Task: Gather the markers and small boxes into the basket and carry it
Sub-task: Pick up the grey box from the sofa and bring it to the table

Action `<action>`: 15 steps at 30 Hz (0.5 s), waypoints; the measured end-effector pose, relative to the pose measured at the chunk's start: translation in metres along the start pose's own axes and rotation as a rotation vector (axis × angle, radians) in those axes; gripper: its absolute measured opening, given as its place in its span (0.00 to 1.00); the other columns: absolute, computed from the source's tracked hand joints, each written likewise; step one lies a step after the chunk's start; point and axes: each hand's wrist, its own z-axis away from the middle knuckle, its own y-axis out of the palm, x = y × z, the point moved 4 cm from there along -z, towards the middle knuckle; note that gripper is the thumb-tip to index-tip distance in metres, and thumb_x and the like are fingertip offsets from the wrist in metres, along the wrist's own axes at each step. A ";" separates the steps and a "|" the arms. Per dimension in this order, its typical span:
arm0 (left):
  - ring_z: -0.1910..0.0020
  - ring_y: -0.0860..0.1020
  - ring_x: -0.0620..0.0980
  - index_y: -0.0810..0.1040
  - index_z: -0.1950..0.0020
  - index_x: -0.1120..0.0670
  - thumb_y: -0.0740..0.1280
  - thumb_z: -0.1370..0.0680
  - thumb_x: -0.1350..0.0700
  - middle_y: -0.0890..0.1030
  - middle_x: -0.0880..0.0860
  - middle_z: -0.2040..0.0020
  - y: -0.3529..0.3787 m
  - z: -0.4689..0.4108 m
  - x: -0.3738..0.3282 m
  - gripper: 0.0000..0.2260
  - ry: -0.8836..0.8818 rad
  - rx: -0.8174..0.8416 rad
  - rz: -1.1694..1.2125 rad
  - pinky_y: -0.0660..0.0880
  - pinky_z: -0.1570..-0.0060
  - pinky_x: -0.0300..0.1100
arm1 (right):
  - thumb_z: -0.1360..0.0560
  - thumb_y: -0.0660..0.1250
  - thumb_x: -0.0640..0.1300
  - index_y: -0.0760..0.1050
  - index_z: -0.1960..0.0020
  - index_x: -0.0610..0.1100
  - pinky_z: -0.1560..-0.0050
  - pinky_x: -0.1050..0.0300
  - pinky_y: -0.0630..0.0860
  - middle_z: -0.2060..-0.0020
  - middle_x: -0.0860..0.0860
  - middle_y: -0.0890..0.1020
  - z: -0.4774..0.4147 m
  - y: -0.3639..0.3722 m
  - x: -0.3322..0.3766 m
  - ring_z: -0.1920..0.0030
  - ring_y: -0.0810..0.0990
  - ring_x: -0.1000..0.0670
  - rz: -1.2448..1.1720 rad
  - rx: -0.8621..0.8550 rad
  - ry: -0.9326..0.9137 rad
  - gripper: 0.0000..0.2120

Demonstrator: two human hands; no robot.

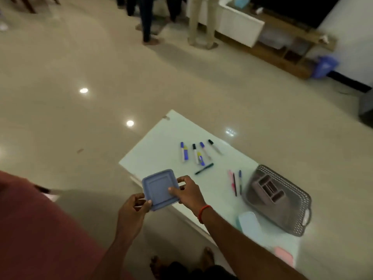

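I hold a small blue square box (157, 188) over the near left edge of the low white table (153, 150). My left hand (134, 209) pinches its lower left corner and my right hand (187, 191) grips its right side. Several markers (196, 153) lie side by side in the middle of the table, with a dark pen (203, 169) below them. Three thin pens (235, 181) lie next to the grey perforated basket (294, 215), which stands at the table's right edge with a compartment organiser (269, 188) inside.
A light blue box (249, 222) and a pink box (283, 256) lie on the near right part of the table. People's legs (199, 23) stand at the far side of the glossy floor, beside a white and wooden cabinet (282, 35).
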 end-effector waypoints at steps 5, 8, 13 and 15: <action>0.58 0.84 0.49 0.79 0.40 0.53 0.74 0.23 0.53 0.85 0.49 0.55 0.093 0.007 -0.013 0.13 0.005 0.213 -0.117 0.79 0.63 0.44 | 0.29 0.77 0.51 0.73 0.44 0.48 0.58 0.52 0.83 0.55 0.45 0.83 0.017 -0.075 -0.075 0.58 0.83 0.47 -0.066 -0.114 0.158 0.19; 0.57 0.84 0.50 0.78 0.41 0.52 0.74 0.23 0.53 0.84 0.50 0.54 0.138 0.015 -0.017 0.13 -0.036 0.304 -0.165 0.78 0.62 0.43 | 0.28 0.76 0.49 0.73 0.42 0.46 0.64 0.59 0.82 0.54 0.45 0.82 0.027 -0.104 -0.117 0.59 0.82 0.50 -0.136 -0.168 0.220 0.19; 0.57 0.85 0.54 0.79 0.43 0.53 0.73 0.23 0.57 0.85 0.52 0.53 0.193 0.018 -0.011 0.10 -0.203 0.358 -0.157 0.79 0.62 0.47 | 0.28 0.76 0.47 0.72 0.42 0.47 0.60 0.55 0.85 0.51 0.45 0.83 0.032 -0.123 -0.171 0.55 0.84 0.48 -0.203 -0.195 0.277 0.19; 0.57 0.85 0.55 0.80 0.42 0.54 0.73 0.23 0.58 0.86 0.53 0.54 0.218 0.009 -0.005 0.10 -0.219 0.384 -0.188 0.79 0.63 0.47 | 0.28 0.76 0.48 0.72 0.40 0.48 0.56 0.53 0.85 0.50 0.45 0.83 0.024 -0.128 -0.195 0.53 0.84 0.48 -0.208 -0.194 0.305 0.20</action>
